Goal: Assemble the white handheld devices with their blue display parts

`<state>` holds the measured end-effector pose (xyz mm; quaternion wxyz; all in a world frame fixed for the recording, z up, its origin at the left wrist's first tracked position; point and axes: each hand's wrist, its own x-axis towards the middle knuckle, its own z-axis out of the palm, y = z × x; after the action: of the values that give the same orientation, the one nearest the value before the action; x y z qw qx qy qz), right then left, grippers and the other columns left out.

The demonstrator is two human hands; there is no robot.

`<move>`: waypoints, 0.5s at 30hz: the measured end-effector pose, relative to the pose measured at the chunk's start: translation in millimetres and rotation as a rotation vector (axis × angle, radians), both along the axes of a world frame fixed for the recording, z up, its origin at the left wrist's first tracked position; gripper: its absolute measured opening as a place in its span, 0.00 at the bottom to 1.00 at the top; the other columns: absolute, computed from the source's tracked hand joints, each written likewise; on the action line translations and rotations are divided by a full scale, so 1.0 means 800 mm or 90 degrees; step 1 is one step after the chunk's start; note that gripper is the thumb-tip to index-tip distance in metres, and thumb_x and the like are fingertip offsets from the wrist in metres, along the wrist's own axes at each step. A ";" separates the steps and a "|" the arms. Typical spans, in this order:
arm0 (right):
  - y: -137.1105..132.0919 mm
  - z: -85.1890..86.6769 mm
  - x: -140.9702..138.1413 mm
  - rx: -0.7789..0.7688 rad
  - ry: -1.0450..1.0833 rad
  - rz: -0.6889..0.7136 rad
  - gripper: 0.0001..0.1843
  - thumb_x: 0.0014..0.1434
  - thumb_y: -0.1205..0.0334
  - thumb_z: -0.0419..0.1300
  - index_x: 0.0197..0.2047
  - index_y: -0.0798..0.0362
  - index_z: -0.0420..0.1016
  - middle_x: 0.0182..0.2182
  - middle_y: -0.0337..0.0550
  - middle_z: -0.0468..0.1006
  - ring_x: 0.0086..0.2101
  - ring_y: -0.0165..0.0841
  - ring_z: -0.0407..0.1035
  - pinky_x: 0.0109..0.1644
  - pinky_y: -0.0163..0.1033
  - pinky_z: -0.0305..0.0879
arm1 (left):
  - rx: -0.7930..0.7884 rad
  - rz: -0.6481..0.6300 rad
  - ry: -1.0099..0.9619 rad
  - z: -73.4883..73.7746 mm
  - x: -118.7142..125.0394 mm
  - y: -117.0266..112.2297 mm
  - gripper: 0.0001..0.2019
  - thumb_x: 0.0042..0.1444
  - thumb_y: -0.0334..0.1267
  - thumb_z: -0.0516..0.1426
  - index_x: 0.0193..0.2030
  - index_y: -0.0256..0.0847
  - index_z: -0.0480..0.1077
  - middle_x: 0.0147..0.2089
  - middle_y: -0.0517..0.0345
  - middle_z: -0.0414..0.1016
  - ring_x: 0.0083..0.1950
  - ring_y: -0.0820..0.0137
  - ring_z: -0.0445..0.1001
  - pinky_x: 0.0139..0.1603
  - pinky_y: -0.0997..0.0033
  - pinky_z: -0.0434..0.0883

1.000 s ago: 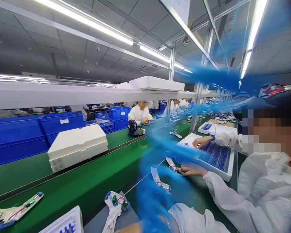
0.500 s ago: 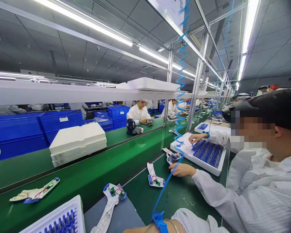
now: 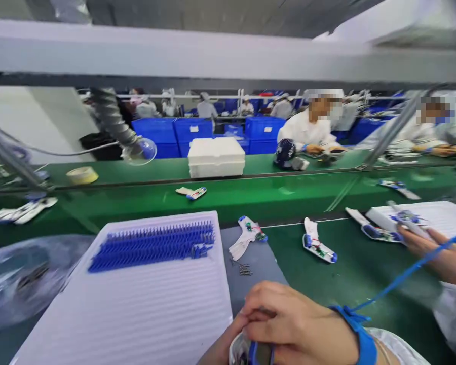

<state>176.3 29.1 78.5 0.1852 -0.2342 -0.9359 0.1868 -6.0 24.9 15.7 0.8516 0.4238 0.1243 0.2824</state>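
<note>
At the bottom edge, a white-and-blue housing [image 3: 240, 350] with small parts inside is partly cut off by the frame. My right hand [image 3: 296, 322], with a blue strap on its wrist, curls over it with fingers closed. From the left, my left hand [image 3: 222, 340] grips the same housing, its fingertips meeting the right hand's. Just beyond them lies a grey mat [image 3: 260, 266] bearing several screws [image 3: 243, 268] and an open white shell [image 3: 247, 238] with a green circuit board and blue ends. To the left is a white foam tray [image 3: 155, 309] with rows of blue parts [image 3: 152, 247].
On the right, a co-worker's hand [image 3: 441, 253] holds a whitish part above another foam tray [image 3: 448, 215]. Other shells [image 3: 319, 243] lie on the green bench. A plastic bag [image 3: 34, 284] sits at left. White foam boxes [image 3: 216, 158] and a dark-blue fan [image 3: 285, 153] stand across the belt.
My view has swung left and downward. Both my hands and the housing between them have come into sight. The co-worker's nearer hand now holds a part raised off the bench.
</note>
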 end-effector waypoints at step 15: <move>-0.004 -0.019 0.002 0.213 0.186 -0.079 0.10 0.67 0.64 0.53 0.45 0.57 0.74 0.35 0.47 0.82 0.41 0.32 0.75 0.48 0.33 0.72 | -0.236 0.159 -0.045 -0.050 0.008 -0.014 0.30 0.36 0.52 0.69 0.46 0.39 0.71 0.26 0.57 0.76 0.24 0.73 0.75 0.22 0.83 0.70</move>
<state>177.9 26.2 63.2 0.3658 -0.2277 -0.9010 0.0493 0.5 13.4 -24.0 0.8770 0.2313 0.1955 0.3731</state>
